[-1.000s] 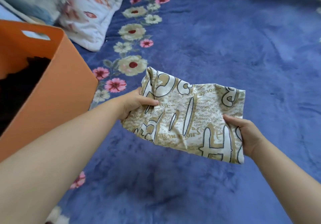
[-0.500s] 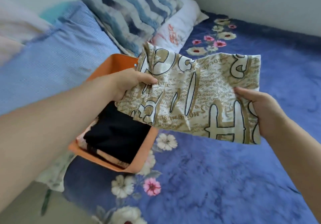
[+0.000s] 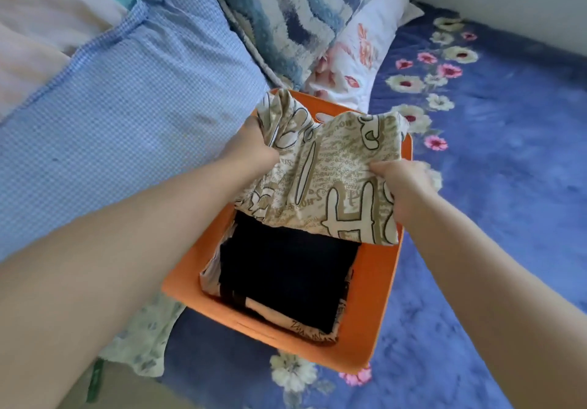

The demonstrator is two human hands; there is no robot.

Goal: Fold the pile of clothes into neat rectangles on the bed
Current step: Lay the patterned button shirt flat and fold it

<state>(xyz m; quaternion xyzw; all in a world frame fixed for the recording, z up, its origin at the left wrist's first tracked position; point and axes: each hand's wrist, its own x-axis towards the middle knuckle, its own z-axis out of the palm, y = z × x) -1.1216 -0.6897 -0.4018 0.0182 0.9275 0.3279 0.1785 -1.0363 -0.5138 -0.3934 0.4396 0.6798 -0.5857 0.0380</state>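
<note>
A folded cream-and-tan garment printed with big letters point(image 3: 330, 173) hangs over the far half of an orange bin point(image 3: 374, 319) on the blue bed. My left hand point(image 3: 251, 148) grips its left edge and my right hand point(image 3: 403, 183) grips its right edge, both with fingers curled into the cloth. Inside the bin lies a folded black garment point(image 3: 286, 275) on top of other printed cloth, partly hidden by the held piece.
A blue checked pillow point(image 3: 127, 116) lies left of the bin, with a blue wavy pillow point(image 3: 286, 14) and a white floral pillow point(image 3: 359, 56) behind it. The blue floral blanket point(image 3: 495, 218) spreads to the right. A pale floral cloth point(image 3: 146, 342) lies at the bed's near-left edge.
My view swung left from the open blanket to the bin. Both hands carried the folded printed garment left and down until it hangs over the orange bin, its cloth now bunched.
</note>
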